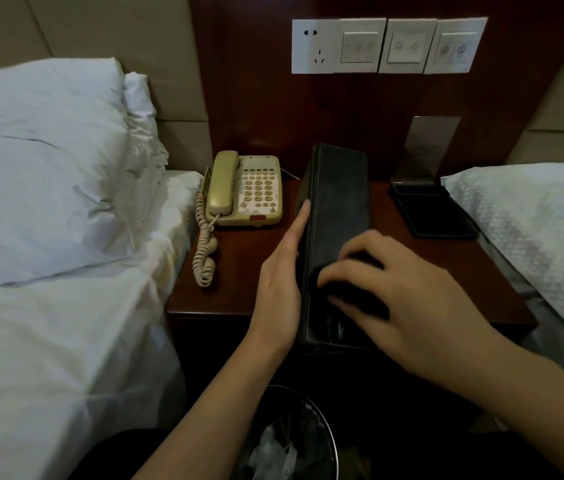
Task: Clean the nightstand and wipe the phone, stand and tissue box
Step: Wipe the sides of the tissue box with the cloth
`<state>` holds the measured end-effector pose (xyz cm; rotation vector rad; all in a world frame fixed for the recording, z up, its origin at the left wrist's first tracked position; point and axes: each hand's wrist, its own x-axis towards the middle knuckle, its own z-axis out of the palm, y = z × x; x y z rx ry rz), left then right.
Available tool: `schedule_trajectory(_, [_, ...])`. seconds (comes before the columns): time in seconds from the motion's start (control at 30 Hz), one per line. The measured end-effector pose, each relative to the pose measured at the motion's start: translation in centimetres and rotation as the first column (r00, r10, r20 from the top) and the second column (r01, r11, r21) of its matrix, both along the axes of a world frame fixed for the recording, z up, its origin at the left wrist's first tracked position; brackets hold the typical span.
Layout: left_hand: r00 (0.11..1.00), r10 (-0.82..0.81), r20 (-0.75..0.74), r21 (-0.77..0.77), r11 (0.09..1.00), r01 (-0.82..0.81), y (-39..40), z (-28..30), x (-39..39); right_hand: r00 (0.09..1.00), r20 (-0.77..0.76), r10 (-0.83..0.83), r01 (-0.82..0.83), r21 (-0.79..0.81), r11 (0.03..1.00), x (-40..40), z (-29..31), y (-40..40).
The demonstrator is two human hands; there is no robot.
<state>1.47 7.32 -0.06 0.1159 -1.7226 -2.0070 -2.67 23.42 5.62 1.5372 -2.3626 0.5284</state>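
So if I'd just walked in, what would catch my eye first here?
Probably the two hands at the centre: the left hand lies flat against the side of a long dark tissue box, while the right hand presses a dark cloth on its top. Next, the beige phone to its left on the reddish nightstand.

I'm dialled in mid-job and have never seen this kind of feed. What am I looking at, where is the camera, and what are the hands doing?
There is no machine: one camera on a person's head looks down at two bare hands. They work at a wooden nightstand between two beds. The left hand lies flat against the side of a dark tissue box, steadying it. The right hand presses a dark cloth on the box's top. Behind sit a beige phone and a black stand. A bin stands below.
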Motion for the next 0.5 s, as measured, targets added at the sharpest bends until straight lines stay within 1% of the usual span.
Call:
schedule_trajectory(0.1, [1.000,0.011,0.008,-0.003,1.000,-0.011,-0.1,0.2,-0.2,0.991,0.042,-0.125,0.129,-0.121,0.984,-1.7,0.0,-0.7])
schedule_trajectory(0.17, [1.000,-0.031,-0.006,0.013,0.999,0.031,-0.3,0.3,0.0,0.988,0.050,-0.148,0.153,-0.131,0.979,-1.8,-0.3,-1.2])
schedule_trajectory(0.27, [0.997,-0.073,-0.001,0.029,0.997,0.073,-0.3,0.3,0.4,0.989,0.063,-0.135,0.142,-0.111,0.984,-1.3,0.0,-1.3])
schedule_trajectory(0.33, [0.998,-0.070,-0.008,0.050,0.996,0.070,-0.3,0.3,0.7,0.994,0.050,-0.101,0.104,-0.075,0.992,-0.6,0.2,-1.0])
schedule_trajectory(0.4, [0.999,-0.051,-0.005,0.046,0.998,0.051,-0.3,0.4,0.9,0.999,0.031,-0.012,0.012,0.016,1.000,0.8,0.0,-0.6])
schedule_trajectory(0.47, [0.999,-0.035,0.004,0.025,0.999,0.034,-0.3,0.5,1.0,0.995,0.048,0.084,-0.089,0.106,0.990,2.1,-0.3,0.0])
schedule_trajectory(0.5, [0.999,-0.036,0.014,0.016,0.999,0.036,-0.3,0.6,1.0,0.993,0.063,0.101,-0.108,0.120,0.987,2.3,-0.3,0.3])
